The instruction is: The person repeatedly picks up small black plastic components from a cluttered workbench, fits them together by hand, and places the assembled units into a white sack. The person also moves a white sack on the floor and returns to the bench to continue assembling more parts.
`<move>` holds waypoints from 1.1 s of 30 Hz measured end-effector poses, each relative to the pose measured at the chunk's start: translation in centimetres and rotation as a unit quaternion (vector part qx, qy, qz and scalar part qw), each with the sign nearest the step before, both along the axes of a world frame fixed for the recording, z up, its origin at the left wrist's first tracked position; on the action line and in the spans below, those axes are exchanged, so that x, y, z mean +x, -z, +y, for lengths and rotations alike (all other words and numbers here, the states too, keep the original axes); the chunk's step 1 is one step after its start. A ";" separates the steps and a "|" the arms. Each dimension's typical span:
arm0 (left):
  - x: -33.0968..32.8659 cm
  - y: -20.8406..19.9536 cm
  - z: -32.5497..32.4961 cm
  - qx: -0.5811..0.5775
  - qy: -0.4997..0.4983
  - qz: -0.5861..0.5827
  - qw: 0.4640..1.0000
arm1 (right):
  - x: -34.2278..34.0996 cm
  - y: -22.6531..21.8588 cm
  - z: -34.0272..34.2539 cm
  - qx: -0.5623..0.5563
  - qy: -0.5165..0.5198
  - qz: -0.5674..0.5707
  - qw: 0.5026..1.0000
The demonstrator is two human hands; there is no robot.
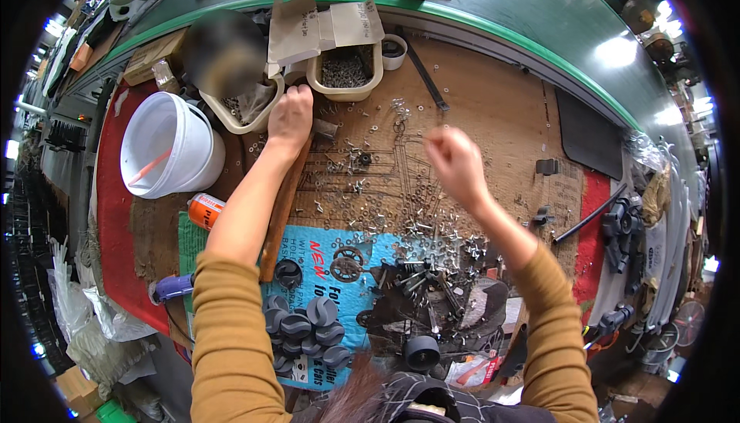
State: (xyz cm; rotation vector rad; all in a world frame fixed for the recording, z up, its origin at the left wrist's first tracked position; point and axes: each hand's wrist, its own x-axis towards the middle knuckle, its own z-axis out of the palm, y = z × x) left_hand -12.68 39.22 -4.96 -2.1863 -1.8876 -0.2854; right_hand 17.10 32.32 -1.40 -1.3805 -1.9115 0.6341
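Note:
My left hand (291,116) is closed at the far side of the table, between two cream bins. What its fingers hold, if anything, is hidden. One bin (376,82) contains small metal screws under a folded cardboard flap; the other bin (213,109) has small parts and a plastic bag. A wooden strip (279,226) runs beneath my left wrist. Over the middle of the board, my right hand (456,162) is curled closed and slightly blurred, its contents not visible. Loose screws (420,229) and washers lie scattered below it.
A white bucket (158,146) and an orange can (205,211) stand at left. Dark grey round knobs (310,327) are heaped on blue printed sheeting (343,240). Black parts (422,352) sit near me. A black bar (425,72) and dark mat (587,132) lie farther off.

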 end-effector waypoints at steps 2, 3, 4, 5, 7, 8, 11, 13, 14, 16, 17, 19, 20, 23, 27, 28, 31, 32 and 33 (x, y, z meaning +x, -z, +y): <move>0.1 -1.2 -2.4 0.076 0.053 -0.125 0.988 | -1.3 0.7 7.4 0.115 -0.003 -0.056 0.992; 0.0 -1.9 -3.9 0.080 0.074 -0.211 0.971 | -2.2 1.0 10.7 0.121 0.017 -0.100 0.987; -0.3 -2.4 -5.5 0.035 0.076 -0.275 0.958 | -3.0 1.3 13.5 0.152 0.026 -0.136 0.979; -0.4 -2.7 -6.8 -0.092 0.038 -0.437 0.894 | -3.8 1.4 16.0 0.126 0.028 -0.170 0.977; -0.6 -3.0 -8.9 -0.222 0.011 -0.704 0.674 | -5.3 1.9 19.3 0.082 0.022 -0.239 0.967; -0.6 -2.8 -9.7 -0.248 0.015 -0.807 0.535 | -5.8 2.0 20.7 0.036 0.022 -0.291 0.956; -0.6 -2.2 -11.1 -0.262 0.007 -0.868 0.421 | -6.7 2.1 23.1 -0.076 0.009 -0.320 0.944; -0.2 -1.9 -11.5 -0.267 -0.009 -0.893 0.363 | -6.3 2.2 23.4 -0.020 0.001 -0.338 0.941; 0.1 -1.9 -11.7 -0.269 -0.024 -0.903 0.334 | -6.0 2.2 23.4 -0.002 0.005 -0.336 0.942; 1.0 -2.0 -11.9 -0.272 -0.037 -0.914 0.298 | -5.3 2.3 23.0 0.006 -0.007 -0.305 0.952; 1.4 -2.2 -12.0 -0.275 -0.038 -0.915 0.292 | -5.1 2.3 22.8 -0.007 0.000 -0.292 0.956; 1.9 -2.7 -12.2 -0.285 -0.028 -0.917 0.277 | -5.1 2.4 22.4 0.031 -0.019 -0.260 0.965; 2.0 -2.9 -12.3 -0.288 -0.034 -0.915 0.281 | -5.3 2.6 22.3 0.050 -0.027 -0.244 0.968; 1.9 -3.4 -12.5 -0.299 -0.054 -0.907 0.293 | -6.2 3.3 22.9 0.070 -0.020 -0.284 0.956; 1.3 -3.1 -12.6 -0.306 -0.049 -0.906 0.287 | -6.7 4.1 24.5 0.078 -0.024 -0.285 0.955; 1.2 -2.9 -12.7 -0.309 -0.065 -0.901 0.297 | -6.6 4.0 24.6 0.071 -0.023 -0.280 0.957; 0.9 -2.5 -13.0 -0.322 -0.064 -0.892 0.311 | -5.7 2.8 22.7 0.213 0.007 -0.178 0.961; 0.9 -2.5 -13.3 -0.329 -0.052 -0.895 0.298 | -5.0 2.0 21.1 0.229 0.021 -0.147 0.962; 0.9 -2.6 -13.7 -0.343 -0.045 -0.895 0.283 | -4.5 1.5 18.6 0.205 0.027 -0.052 0.977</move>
